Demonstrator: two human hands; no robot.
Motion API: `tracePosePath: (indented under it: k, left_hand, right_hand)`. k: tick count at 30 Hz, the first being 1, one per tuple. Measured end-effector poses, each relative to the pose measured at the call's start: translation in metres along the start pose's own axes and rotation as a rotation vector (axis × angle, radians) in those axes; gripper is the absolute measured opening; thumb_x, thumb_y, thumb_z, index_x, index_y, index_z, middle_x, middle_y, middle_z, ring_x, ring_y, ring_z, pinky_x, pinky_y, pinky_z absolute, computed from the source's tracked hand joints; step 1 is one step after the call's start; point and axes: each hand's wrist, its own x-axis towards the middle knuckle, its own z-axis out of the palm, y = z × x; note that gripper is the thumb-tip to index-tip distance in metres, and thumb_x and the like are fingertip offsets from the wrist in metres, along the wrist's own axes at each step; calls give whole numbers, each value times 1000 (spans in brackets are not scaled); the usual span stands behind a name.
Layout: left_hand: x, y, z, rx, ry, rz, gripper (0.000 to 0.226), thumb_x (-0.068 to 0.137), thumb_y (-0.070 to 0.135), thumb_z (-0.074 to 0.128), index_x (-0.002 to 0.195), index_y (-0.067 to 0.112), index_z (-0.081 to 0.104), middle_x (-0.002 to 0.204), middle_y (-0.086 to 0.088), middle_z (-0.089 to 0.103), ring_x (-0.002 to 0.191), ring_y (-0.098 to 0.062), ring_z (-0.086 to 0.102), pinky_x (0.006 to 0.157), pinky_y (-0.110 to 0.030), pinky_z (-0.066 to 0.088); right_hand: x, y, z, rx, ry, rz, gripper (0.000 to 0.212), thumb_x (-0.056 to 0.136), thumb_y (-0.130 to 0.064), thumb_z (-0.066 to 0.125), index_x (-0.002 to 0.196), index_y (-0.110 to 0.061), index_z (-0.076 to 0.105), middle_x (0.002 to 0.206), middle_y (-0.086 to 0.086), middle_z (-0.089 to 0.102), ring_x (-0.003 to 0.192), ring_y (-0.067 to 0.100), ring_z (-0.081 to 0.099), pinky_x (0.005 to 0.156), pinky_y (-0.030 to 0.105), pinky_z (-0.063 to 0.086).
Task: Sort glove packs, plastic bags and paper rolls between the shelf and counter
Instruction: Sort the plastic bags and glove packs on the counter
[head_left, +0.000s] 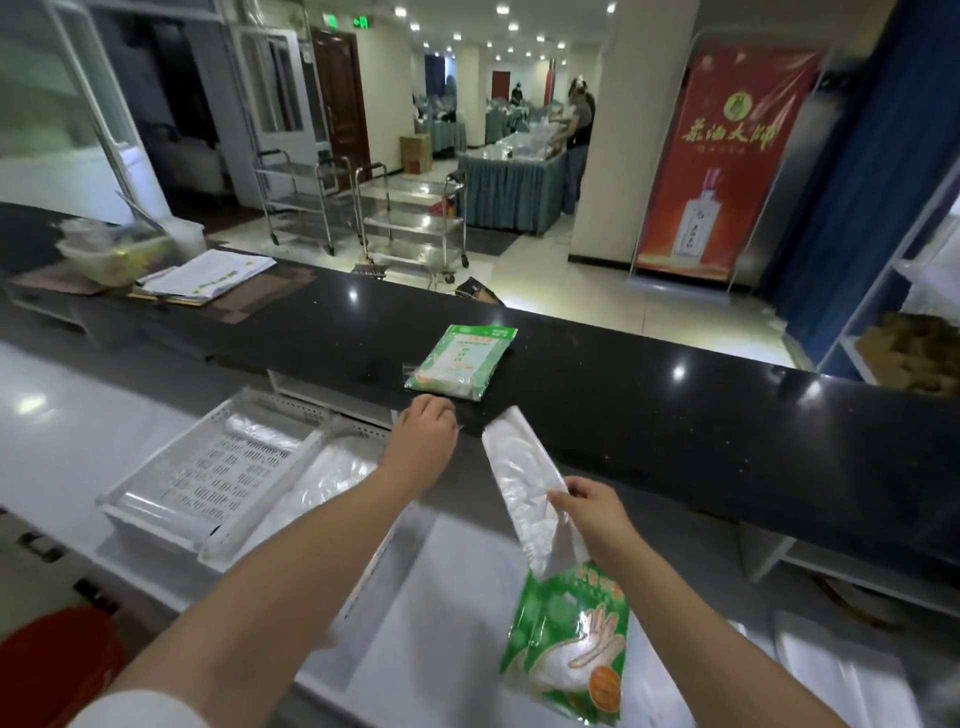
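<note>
The right hand (597, 512) pinched a clear plastic bag (519, 478), and a green glove pack (571, 639) hung just below it. The left hand (423, 436) reached ahead, its fingers curled at the near edge of the black counter (675, 415). Whether it gripped anything could not be told. Just beyond it a second glove pack (460, 358) lay flat, with bare counter on either side.

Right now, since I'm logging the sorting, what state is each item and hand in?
Flat glove pack: lying on black counter, not held.
Plastic bag pack: pinched by right hand, raised.
Second glove pack: dangling under right hand.
Left hand: at counter edge, fingers hidden.
Perforated tray: holds clear bags.
</note>
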Motion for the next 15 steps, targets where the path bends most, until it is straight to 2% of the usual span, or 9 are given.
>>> tracePosePath:
  k: [4, 10, 15]
  left_hand:
    - [40, -9, -10, 32, -19, -7, 12, 81, 17, 73, 87, 7, 73, 103, -5, 70, 99, -30, 62, 72, -39, 56]
    - [109, -40, 8, 14, -110, 13, 27, 96, 23, 57, 115, 8, 69, 125, -4, 63, 118, -27, 51, 90, -39, 51]
    - [161, -66, 35, -14, -178, 99, 33, 101, 25, 47, 125, 10, 63, 127, -3, 60, 120, -25, 48, 95, -38, 48]
  right_hand:
    - [23, -29, 3, 39, 43, -6, 7, 86, -15, 70, 84, -17, 76, 83, 9, 73, 77, 25, 63, 71, 37, 51]
    - [54, -56, 20, 115, 125, 15, 7, 88, -16, 69, 88, -17, 76, 93, 12, 74, 87, 33, 70, 80, 49, 58]
    - [75, -65, 43, 171, 235, 39, 7, 88, -15, 69, 86, -16, 76, 93, 14, 74, 86, 34, 69, 80, 50, 58]
